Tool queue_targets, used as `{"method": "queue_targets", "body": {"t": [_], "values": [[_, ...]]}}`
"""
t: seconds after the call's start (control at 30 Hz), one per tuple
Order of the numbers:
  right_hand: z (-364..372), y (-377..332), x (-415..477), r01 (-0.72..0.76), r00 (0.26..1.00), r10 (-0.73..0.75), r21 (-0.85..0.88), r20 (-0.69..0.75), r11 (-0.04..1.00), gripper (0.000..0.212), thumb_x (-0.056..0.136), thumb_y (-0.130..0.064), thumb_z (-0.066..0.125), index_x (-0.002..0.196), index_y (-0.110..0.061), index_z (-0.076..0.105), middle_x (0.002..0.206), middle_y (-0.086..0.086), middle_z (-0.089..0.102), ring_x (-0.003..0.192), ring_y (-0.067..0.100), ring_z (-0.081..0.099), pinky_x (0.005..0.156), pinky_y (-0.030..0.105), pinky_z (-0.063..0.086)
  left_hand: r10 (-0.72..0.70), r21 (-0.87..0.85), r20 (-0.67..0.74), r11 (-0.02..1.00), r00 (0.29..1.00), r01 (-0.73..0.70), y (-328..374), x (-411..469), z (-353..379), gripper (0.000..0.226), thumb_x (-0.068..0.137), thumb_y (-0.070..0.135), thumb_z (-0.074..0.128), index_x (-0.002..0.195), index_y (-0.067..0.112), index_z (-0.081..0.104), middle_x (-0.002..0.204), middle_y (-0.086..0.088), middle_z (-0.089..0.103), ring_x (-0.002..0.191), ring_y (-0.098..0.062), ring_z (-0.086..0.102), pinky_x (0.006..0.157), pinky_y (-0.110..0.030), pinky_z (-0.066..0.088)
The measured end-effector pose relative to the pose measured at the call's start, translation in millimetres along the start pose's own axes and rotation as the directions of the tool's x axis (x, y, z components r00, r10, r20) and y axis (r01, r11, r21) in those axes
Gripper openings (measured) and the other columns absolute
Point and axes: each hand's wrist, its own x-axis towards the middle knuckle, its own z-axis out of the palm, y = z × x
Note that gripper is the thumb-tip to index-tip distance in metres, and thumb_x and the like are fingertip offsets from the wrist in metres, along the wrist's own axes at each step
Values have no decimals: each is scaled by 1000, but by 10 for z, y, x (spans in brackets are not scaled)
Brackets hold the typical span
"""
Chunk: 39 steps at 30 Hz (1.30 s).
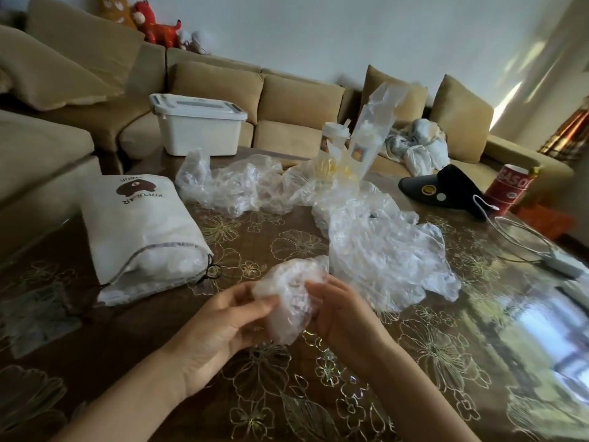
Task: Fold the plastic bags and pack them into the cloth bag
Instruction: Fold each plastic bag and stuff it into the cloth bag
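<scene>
A crumpled clear plastic bag (291, 293) is bunched into a small wad just above the table. My left hand (220, 327) grips its left side with curled fingers, and my right hand (342, 317) pinches its right side. A white cloth drawstring bag (134, 228) with a brown bear print lies to the left, its mouth facing me and white plastic showing inside. Several loose clear plastic bags (376, 247) lie spread over the table beyond my hands, and more (223, 183) are heaped farther back.
The table (271, 393) has a glossy brown flowered cover. A white lidded bin (199, 127) stands at the back, with cups in an upright bag (366, 138). At right lie a black visor cap (446, 189), a red can (508, 189) and a white charger cable (526, 240). A tan sofa surrounds the table.
</scene>
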Motion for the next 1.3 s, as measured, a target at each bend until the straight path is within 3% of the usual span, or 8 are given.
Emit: {"method": "queue_targets", "body": {"t": [0.17, 0.3, 0.6, 0.8, 0.9, 1.07, 1.2, 1.3], "values": [[-64, 9, 10, 2, 994, -1, 13, -107, 1000, 32, 84, -20, 53, 112, -4, 59, 96, 11, 65, 78, 19, 62, 71, 31, 50, 47, 40, -95, 998, 994, -43, 11, 42, 44, 52, 64, 9, 68, 116, 4, 60, 106, -15, 70, 87, -23, 69, 61, -29, 58], [-46, -12, -56, -25, 1000, 25, -32, 2, 999, 44, 87, -40, 54, 114, -7, 62, 111, 12, 68, 102, 27, 64, 92, 42, 50, 85, 113, -138, 991, 987, -70, 18, 27, 118, 51, 60, 11, 71, 109, 7, 61, 101, -10, 72, 85, -19, 70, 62, -27, 57], [-126, 73, -47, 66, 972, -62, 11, -228, 998, 19, 85, -5, 61, 103, 0, 60, 89, 12, 68, 73, 20, 67, 64, 31, 56, 27, 164, -60, 986, 998, -17, 41, -31, 203, 30, 64, 13, 70, 93, 7, 70, 91, -15, 73, 75, -20, 68, 59, -27, 57], [-94, 82, -126, -56, 998, 56, 23, -14, 998, 55, 80, -32, 67, 122, 1, 56, 114, 17, 66, 99, 29, 64, 85, 39, 52, 53, 146, -95, 989, 994, -39, -8, -30, 231, 37, 67, 17, 68, 103, 9, 67, 97, -11, 73, 79, -18, 69, 60, -25, 56], [-16, 152, -181, -101, 994, 102, 13, -44, 995, 43, 85, -25, 65, 119, 1, 58, 104, 18, 67, 87, 28, 64, 68, 33, 54, 67, 168, -115, 985, 991, -47, -59, -31, 250, 43, 67, 20, 69, 108, 10, 66, 101, -13, 72, 89, -22, 69, 68, -28, 56], [-57, 199, -99, 173, 946, -188, -78, -265, 982, 15, 86, -2, 60, 93, 10, 64, 79, 16, 67, 65, 20, 61, 61, 27, 48, 196, 352, -116, 925, 974, -144, -85, -44, 241, 39, 67, 21, 75, 104, 17, 67, 102, -4, 72, 97, -13, 66, 88, -24, 50], [-82, 139, -212, 543, 773, -633, -477, -37, 691, 12, 78, -12, 68, 87, -3, 67, 82, 1, 72, 74, 13, 68, 63, 24, 52, 547, 739, 5, 563, 837, -371, -76, -2, 131, 41, 76, 7, 74, 109, 24, 56, 93, 4, 67, 86, -3, 63, 74, -12, 48], [-168, 260, -313, 635, 691, -624, -719, 364, 283, 29, 71, -27, 74, 95, -19, 61, 102, -6, 69, 97, 13, 63, 80, 32, 50, 634, 825, 212, 291, 743, -484, -81, 47, -11, 28, 80, 7, 72, 98, 21, 56, 89, 8, 64, 86, -4, 60, 75, -15, 46]]}}
